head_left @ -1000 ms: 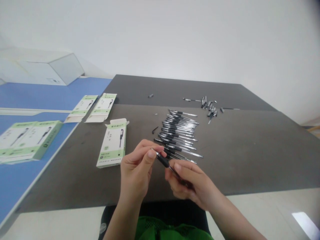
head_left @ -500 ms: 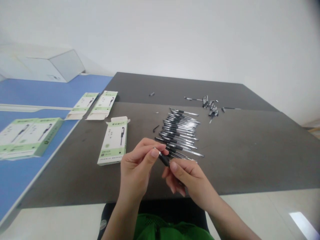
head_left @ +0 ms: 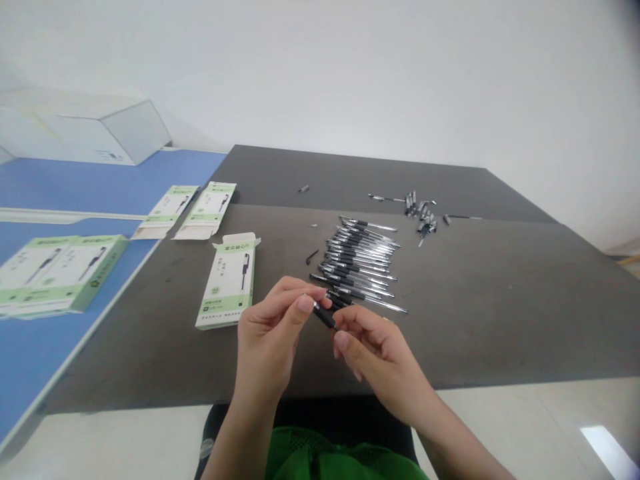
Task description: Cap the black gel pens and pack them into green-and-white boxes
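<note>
A single black-gripped pen sits between two and three o'clock of the left hand, whose fingers pinch its tip, and at ten o'clock of the right hand, closed on its other end. At least five green-and-white boxes lie between nine and ten; overlapping pens, uncountable, at one.

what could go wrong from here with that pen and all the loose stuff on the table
The pen is pinched in the fingertips of the left hand and right hand, so it could slip and drop.

The row of pens lies just beyond the hands; a bump might scatter it.

The small dark piece lies loose beside that row and could get brushed away.
</note>
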Motion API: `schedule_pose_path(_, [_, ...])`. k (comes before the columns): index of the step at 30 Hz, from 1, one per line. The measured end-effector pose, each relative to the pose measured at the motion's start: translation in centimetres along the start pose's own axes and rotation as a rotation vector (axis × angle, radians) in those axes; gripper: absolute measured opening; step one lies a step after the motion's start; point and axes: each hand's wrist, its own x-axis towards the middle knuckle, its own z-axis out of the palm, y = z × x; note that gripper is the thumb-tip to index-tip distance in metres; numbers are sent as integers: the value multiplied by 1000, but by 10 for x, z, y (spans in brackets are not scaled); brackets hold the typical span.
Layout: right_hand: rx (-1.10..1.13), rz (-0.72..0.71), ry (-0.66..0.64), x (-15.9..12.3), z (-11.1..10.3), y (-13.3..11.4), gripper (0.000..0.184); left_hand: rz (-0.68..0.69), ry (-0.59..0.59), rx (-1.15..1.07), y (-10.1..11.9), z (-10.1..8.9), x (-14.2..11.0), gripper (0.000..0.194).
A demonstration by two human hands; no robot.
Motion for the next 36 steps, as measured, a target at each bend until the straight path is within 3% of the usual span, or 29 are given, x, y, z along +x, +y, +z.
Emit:
schedule_pose_path(3, [97,20,-15,0,-1,2,31,4,-15,-24,0,0,1,10])
schedule_pose_path(8, [426,138,-187,2,-3,6,31,-30,-67,-112,0,1,3,15])
schedule_pose_path(14, [500,186,-234,7,-4,7,27,-122,-108,-163,-3,-1,4,18])
schedule_pose_path(20, [424,184,-262,13,-2,12,40,-106,-74,-139,-8,-4,5,15])
schedule_pose_path(24, [305,35,-57,12,2,7,34,-124,-39,-116,-8,-6,6,14])
schedule_pose_path(27, [239,27,11,11,3,4,36,-117,-64,-131,-6,-7,5,13])
schedule_pose_path(36, [310,63,-151,6,-4,13,28,-108,-133,-140,-1,-7,0,12])
